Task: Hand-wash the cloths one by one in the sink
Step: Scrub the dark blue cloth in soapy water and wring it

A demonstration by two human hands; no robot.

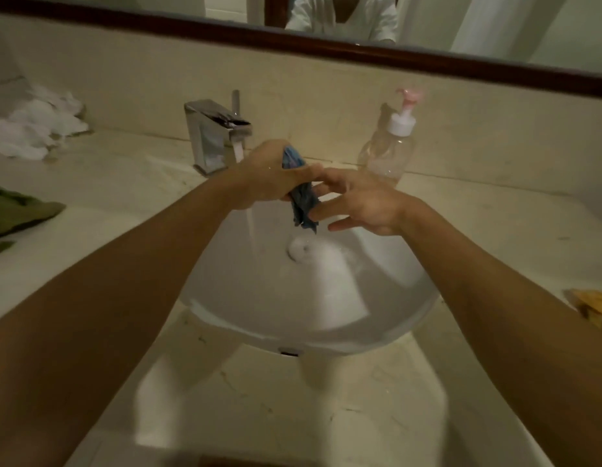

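Head view: left hand point(269, 173) gripped the blue cloth point(301, 203) above the far edge of the sink point(245, 298); right hand point(363, 203), fingers straight, touched it, soap bottle point(390, 146) just beyond.

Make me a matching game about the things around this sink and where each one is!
Things:
1. crumpled blue cloth
2. olive-green cloth
3. clear plastic pump bottle
4. yellow cloth

Places:
A. at the right edge of the pale stone counter
B. behind the white sink, right of the chrome tap
C. gripped in the left hand, above the sink
D. at the left edge of the counter

Pairs: 1-C, 2-D, 3-B, 4-A
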